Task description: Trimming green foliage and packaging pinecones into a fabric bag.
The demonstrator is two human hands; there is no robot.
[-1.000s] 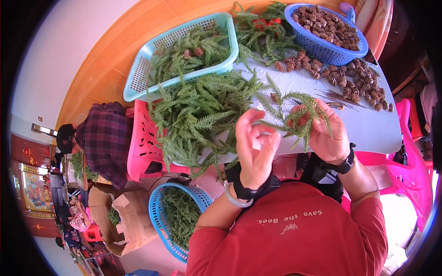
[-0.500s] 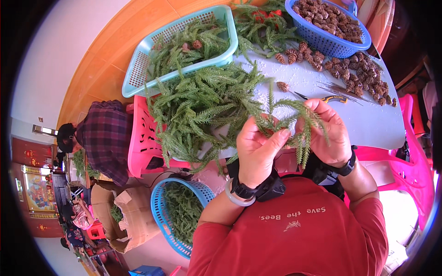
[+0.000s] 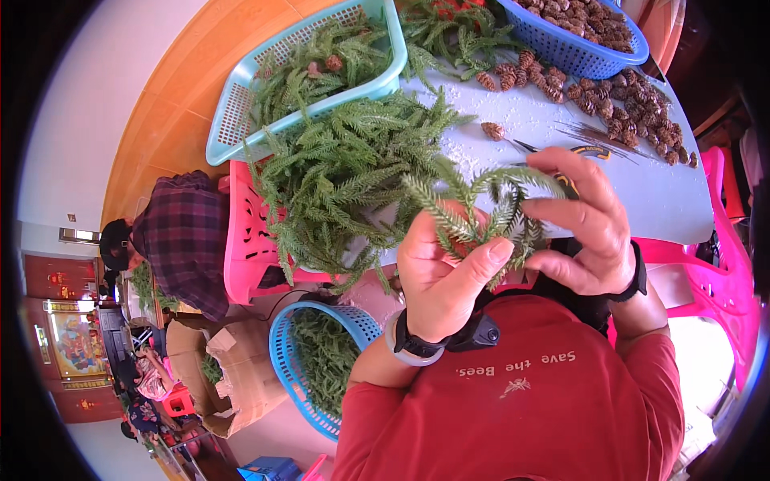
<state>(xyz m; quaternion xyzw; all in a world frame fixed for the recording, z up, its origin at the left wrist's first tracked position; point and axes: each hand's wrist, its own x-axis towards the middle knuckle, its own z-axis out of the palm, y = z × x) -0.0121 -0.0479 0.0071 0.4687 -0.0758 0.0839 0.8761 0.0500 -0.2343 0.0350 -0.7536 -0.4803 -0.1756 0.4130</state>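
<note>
Pinched between the thumb and fingers of my left hand [image 3: 441, 276] is a green artificial pine sprig [image 3: 504, 216], its needled branches fanning upward and right. My right hand [image 3: 589, 228] is at the sprig's right side, fingers spread and curved; its fingertips are close to the needles, and I cannot tell whether they touch. To the left a heap of loose pine sprigs [image 3: 337, 180] covers the table [image 3: 658, 204]. Beyond my hands lie a single pine cone [image 3: 493, 131], black-and-yellow pliers [image 3: 592, 150], partly hidden, and several thin wires [image 3: 601, 138].
A turquoise basket [image 3: 301, 112] of sprigs and a blue basket [image 3: 573, 56] of pine cones stand at the back. Loose cones [image 3: 634, 112] lie at right. Pink chairs [image 3: 245, 240], a floor basket [image 3: 293, 373] and a cardboard box [image 3: 249, 377] surround the table. Another person [image 3: 188, 240] sits left.
My right hand has let go of the sprig's branches and its fingers have spread. The sprig has turned, its branches now pointing more upward. My left hand keeps its pinch, slightly shifted left.
</note>
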